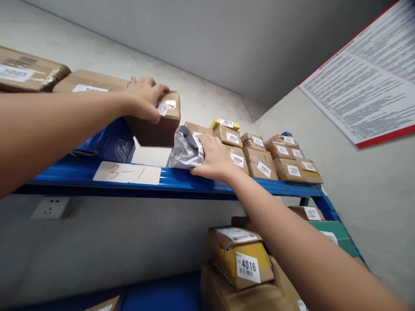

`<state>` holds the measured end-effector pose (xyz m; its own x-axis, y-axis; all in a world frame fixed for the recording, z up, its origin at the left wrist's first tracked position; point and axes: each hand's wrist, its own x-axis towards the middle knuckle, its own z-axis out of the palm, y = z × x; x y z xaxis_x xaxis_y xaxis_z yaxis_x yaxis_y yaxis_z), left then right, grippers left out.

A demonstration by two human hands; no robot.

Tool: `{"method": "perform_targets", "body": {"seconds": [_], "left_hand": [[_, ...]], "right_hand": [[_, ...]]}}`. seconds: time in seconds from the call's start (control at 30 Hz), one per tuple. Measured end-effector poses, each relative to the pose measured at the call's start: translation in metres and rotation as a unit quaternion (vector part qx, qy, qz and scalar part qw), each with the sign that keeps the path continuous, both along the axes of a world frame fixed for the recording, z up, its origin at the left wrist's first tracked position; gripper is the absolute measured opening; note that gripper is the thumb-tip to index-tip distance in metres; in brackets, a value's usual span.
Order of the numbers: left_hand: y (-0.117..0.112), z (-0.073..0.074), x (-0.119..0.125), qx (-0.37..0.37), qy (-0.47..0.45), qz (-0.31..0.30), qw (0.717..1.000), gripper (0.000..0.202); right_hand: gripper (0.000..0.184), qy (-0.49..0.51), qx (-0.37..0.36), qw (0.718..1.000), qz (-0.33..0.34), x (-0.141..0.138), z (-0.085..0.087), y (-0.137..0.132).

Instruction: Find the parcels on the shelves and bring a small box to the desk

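My left hand [145, 98] grips the end of a cardboard box [158, 129], fingers over its top edge and thumb across the front. The label beside the fingers is partly covered and reads "029". That box juts out over a gap to the right of a blue parcel [113, 140]. My right hand [214, 157] is closed around the right side of a crumpled silver-grey plastic mailer bag [185, 149], which stands on the blue shelf [181, 177]. The bag's white label is half hidden by my fingers.
To the right, stacked cardboard boxes [238, 160] carry number labels. A box labelled 5005 [29, 69] sits at the far left. The shelf edge bears a "3-1" card [127, 172]. Below my right forearm is a yellow-and-brown parcel [241, 259] labelled 4016. A red-bordered sign [366, 77] hangs at right.
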<state>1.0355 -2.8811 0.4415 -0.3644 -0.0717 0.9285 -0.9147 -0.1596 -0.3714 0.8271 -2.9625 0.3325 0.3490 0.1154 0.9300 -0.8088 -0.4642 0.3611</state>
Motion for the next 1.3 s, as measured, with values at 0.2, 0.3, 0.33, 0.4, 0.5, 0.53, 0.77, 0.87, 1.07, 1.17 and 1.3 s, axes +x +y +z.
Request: {"method": "perform_targets", "body": {"seconds": [0.2,0.3,0.33,0.4,0.5,0.53,0.77,0.87,1.07,1.17,1.3], "left_hand": [[0.006,0.039,-0.026,-0.133,-0.023,-0.050,0.990,0.082],[0.000,0.050,-0.050,-0.125,-0.043,-0.055,0.990,0.078],[-0.004,0.051,-0.058,-0.115,-0.047,-0.063,0.990,0.079],[-0.017,0.053,-0.073,-0.084,-0.047,-0.081,0.992,0.085],[-0.038,0.053,-0.093,-0.038,-0.035,-0.099,0.994,0.098],[-0.044,0.054,-0.099,-0.027,-0.033,-0.100,0.994,0.100],[-0.064,0.065,-0.100,0.075,0.018,-0.123,0.989,0.104],[-0.064,0.066,-0.088,0.079,0.018,-0.118,0.990,0.096],[-0.060,0.045,-0.088,0.067,-0.060,-0.174,0.981,0.059],[-0.060,0.040,-0.096,0.112,-0.065,-0.234,0.963,0.049],[-0.064,0.036,-0.097,0.062,0.018,-0.301,0.951,0.050]], "right_hand": [[0.070,-0.008,-0.013,1.000,0.012,0.001,0.000,-0.004],[0.070,-0.010,-0.021,1.000,0.021,0.000,-0.001,-0.004],[0.070,-0.012,-0.020,0.999,0.023,0.000,-0.001,-0.005],[0.070,-0.014,-0.017,0.999,0.027,-0.001,-0.001,-0.005],[0.073,-0.009,-0.019,0.999,0.036,-0.002,-0.002,-0.005],[0.074,-0.008,-0.021,0.999,0.038,-0.002,-0.002,-0.005],[0.073,-0.017,-0.031,0.998,0.044,-0.001,-0.003,-0.008],[0.073,-0.022,-0.040,0.998,0.051,-0.001,-0.004,-0.011],[0.072,-0.031,-0.044,0.997,0.051,0.001,-0.006,-0.012],[0.071,-0.029,-0.039,0.998,0.047,0.001,-0.007,-0.012],[0.071,-0.029,-0.042,0.997,0.053,0.001,-0.007,-0.012]]}}
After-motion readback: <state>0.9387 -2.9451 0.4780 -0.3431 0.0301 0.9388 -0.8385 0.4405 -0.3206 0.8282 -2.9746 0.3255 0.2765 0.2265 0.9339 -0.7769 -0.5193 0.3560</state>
